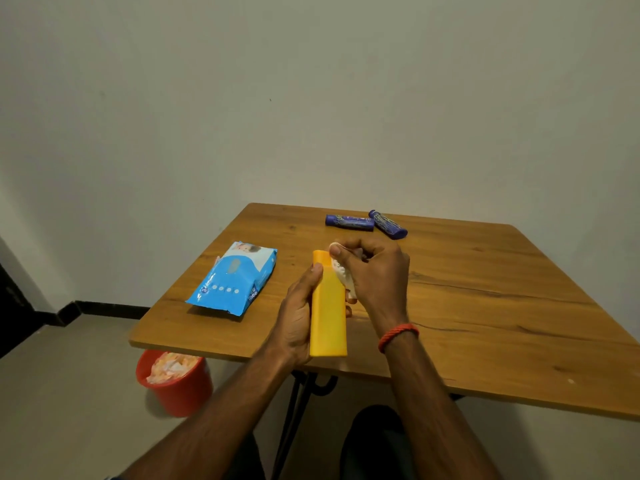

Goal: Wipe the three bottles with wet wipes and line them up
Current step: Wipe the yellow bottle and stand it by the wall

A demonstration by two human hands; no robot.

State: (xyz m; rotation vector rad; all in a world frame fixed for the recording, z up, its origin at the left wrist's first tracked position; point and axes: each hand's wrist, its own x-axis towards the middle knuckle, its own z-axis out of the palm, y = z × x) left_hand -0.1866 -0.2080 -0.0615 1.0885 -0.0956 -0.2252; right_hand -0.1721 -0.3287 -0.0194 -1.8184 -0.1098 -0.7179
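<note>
The left hand [298,317] wraps a plain, unlabelled yellow bottle [328,313]; the right hand [372,275] pinches a white wipe [341,270] against it. At ten o'clock, the blue wipes pack [233,280] has blurred print; at one o'clock, two purple bottles' [349,222] writing is unreadable.

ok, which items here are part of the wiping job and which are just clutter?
Part of the job:
yellow bottle, held in the left hand
wipe, in the right hand
two blue bottles, lying down
wipes pack

Just lying about:
red bin on the floor
</note>
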